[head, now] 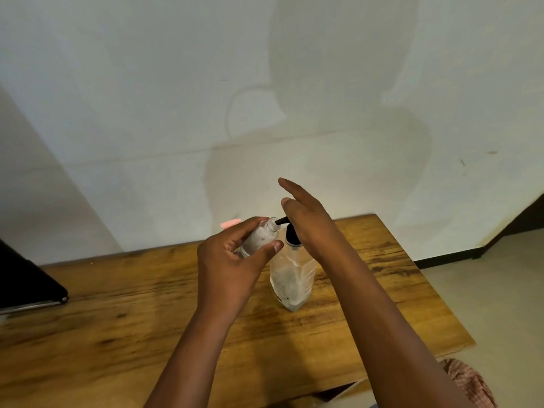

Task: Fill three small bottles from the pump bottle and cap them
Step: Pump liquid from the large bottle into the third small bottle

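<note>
Small bottle held at the pump spout

The left hand (232,260) has its fingers (244,228) wrapped around a tilted, uncapped small bottle (259,238), whose mouth meets the black spout of the pump bottle (291,278) standing on the tabletop (117,304). The right hand (306,222) rests on the pump head, fingers loosely spread and extended. A pink object (231,223) shows behind the left hand.

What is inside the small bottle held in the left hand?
The small bottle, tilted with its open neck at the black pump nozzle, holds pale, speckled liquid over the part that shows. The left hand covers its lower end, so the fill level cannot be judged.
</note>
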